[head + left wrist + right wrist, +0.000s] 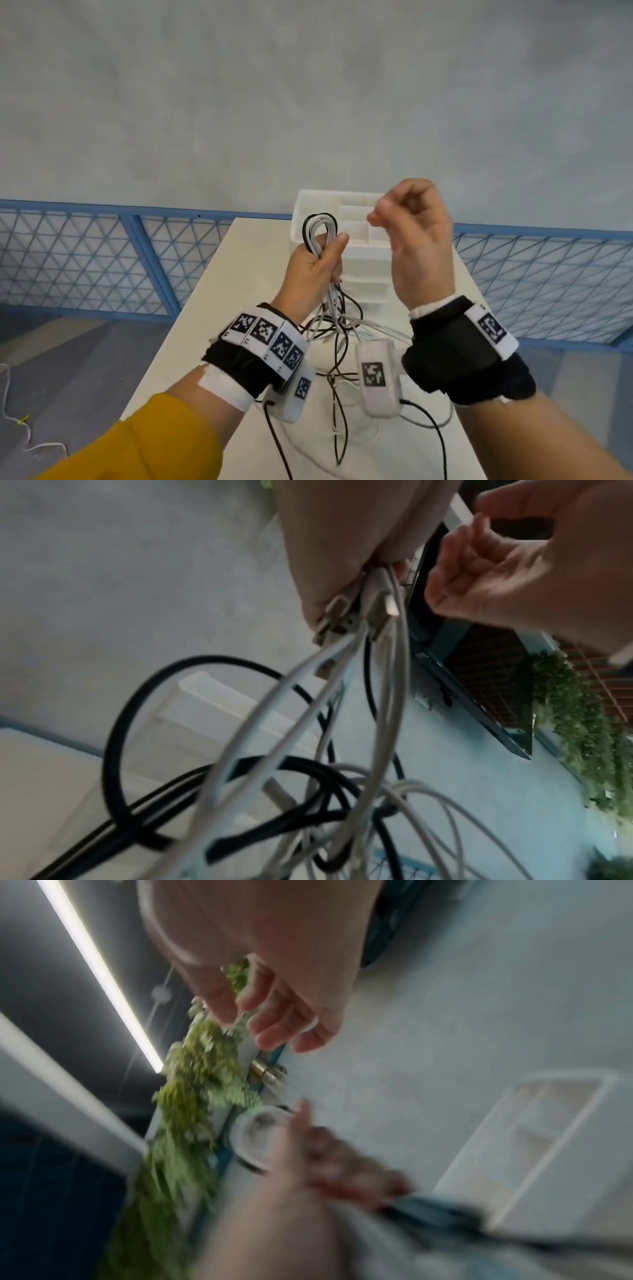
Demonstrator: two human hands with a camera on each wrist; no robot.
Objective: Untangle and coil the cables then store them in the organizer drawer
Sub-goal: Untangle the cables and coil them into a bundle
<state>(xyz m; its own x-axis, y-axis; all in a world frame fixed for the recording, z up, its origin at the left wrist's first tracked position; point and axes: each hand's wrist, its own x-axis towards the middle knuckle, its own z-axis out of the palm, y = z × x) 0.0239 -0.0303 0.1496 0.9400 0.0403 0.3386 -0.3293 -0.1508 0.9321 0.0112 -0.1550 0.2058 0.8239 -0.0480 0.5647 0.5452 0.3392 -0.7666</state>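
Mid-untangle, nowhere near storing. Left hand [313,263] clamped round a folded bunch of cables [322,236], loops poking up above the fist, tails dropping in a snarl onto the surface [212,308] near the body. Right hand [416,240] raised just right of the bunch, fingers curled, thumb and forefinger pressed tip to tip; pinching a strand or nothing, cannot tell. Right wrist view blurred, no help there.

Organizer [363,246] sitting at the far end of the surface, beyond both hands, top drawer pulled open, compartments showing.

Next move, by the look of it: picking one strand out of the bunch and drawing it clear of the snarl, left grip kept firm so the folded loops stay together.

Count: two hands, one organizer, one open drawer. Cables: white and dark ones mixed, at least one dark and several white runs; exact number hidden in the tangle.
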